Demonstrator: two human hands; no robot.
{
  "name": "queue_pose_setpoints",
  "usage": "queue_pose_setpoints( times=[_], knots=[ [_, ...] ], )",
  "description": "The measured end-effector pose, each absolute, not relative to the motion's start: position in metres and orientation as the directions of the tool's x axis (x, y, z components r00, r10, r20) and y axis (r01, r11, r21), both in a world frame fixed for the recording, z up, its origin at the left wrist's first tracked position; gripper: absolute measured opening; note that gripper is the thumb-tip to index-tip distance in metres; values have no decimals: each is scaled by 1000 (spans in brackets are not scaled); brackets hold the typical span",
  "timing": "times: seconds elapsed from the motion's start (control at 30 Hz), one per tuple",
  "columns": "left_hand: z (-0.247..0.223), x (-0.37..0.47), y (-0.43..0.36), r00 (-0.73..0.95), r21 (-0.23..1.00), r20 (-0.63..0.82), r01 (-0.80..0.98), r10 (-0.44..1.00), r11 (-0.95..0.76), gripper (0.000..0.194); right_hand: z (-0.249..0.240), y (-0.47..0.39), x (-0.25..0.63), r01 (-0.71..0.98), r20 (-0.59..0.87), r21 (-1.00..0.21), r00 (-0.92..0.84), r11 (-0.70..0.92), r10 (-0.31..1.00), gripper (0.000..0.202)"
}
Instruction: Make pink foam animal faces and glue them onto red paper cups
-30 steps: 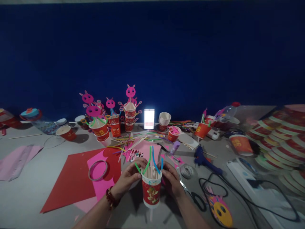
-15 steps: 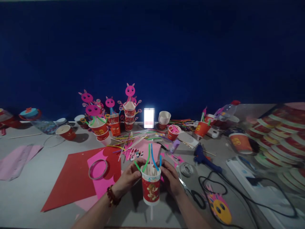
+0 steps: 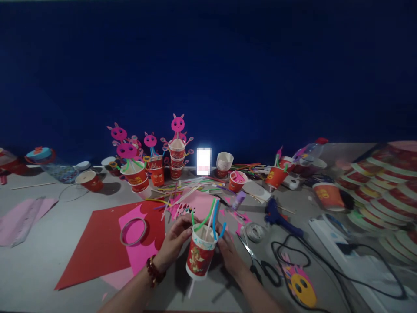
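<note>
A red paper cup [image 3: 200,256] with a gold figure and a white rim is held tilted above the near middle of the table, its top leaning right. My left hand [image 3: 177,237] holds its left side near the rim. On the right side, my right hand [image 3: 230,252] closes against the cup, its fingers partly hidden behind it. Green pipe cleaners [image 3: 208,216] and blue pipe cleaners [image 3: 215,217] stick up from the cup's edges, bent outward. A pale straw [image 3: 191,288] runs through the cup and pokes out below its base.
Scissors [image 3: 257,261], a tape roll [image 3: 255,233] and a blue glue gun [image 3: 282,219] lie to the right. Red paper [image 3: 94,248] and a ring [image 3: 133,231] are left. Decorated cups [image 3: 177,161] stand behind. A leaning stack of cups [image 3: 384,191] is far right.
The cup has tilted, its base swinging left and its top leaning right. Both hands still hold it; my right hand has shifted slightly left and down.
</note>
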State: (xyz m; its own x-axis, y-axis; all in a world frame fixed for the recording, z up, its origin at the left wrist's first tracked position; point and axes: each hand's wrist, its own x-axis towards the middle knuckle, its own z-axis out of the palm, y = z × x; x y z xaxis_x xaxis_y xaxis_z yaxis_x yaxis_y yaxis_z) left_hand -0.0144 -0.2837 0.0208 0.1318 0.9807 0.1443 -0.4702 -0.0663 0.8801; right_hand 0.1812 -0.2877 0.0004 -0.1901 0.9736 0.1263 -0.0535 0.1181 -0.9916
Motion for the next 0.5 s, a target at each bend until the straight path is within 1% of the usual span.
queue_pose_setpoints(
  times=[0.17, 0.27, 0.4, 0.5],
  knots=[
    [23, -13, -283, 122, 871, 113, -489, 986, -39, 22, 14, -286, 178, -31, 132, -991, -169, 129, 977, 55],
    [20, -13, -284, 144, 861, 107, -509, 984, -19, 20, 15, -284, 178, -26, 71, -997, -167, 67, 983, 57],
    [19, -17, -283, 214, 888, 150, -459, 965, -36, 19, 4, -282, 179, -91, -5, -996, -221, -26, 975, 60],
    [22, -19, -282, 202, 906, 202, -411, 958, -105, 14, -1, -279, 179, -138, 8, -990, -178, -17, 984, 60]
  ],
)
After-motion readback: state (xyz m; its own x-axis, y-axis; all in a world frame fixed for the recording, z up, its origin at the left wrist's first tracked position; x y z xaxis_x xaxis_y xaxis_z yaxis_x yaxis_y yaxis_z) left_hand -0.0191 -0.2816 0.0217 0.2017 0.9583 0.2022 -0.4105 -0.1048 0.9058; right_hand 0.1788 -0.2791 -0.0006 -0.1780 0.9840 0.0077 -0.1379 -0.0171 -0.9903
